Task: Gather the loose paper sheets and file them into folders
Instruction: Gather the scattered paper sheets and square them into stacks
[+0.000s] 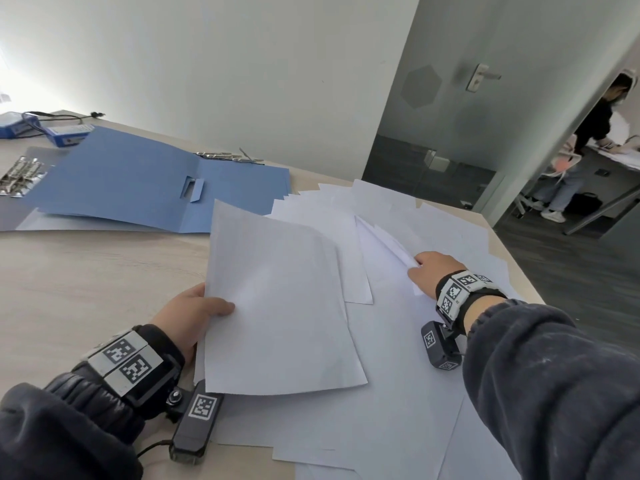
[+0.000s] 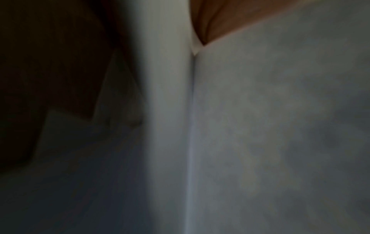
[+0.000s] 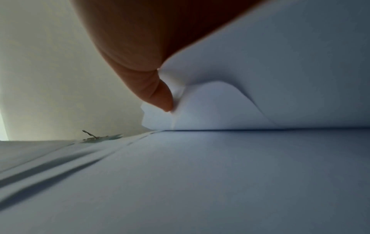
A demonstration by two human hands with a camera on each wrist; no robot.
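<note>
Head view: left hand holds gathered sheets; right hand pinches another sheet's corner, seemingly several; it may crease.

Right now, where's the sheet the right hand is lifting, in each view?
Head: lifted sheet, right of centre, its corner pinched by the right hand.
Left wrist: not identifiable; only blurred white paper close to the lens.
Right wrist: upper right, curling up from the pile, thumb on its corner.
Shared landmark: the right hand itself, seen in the head and right wrist views.
</note>
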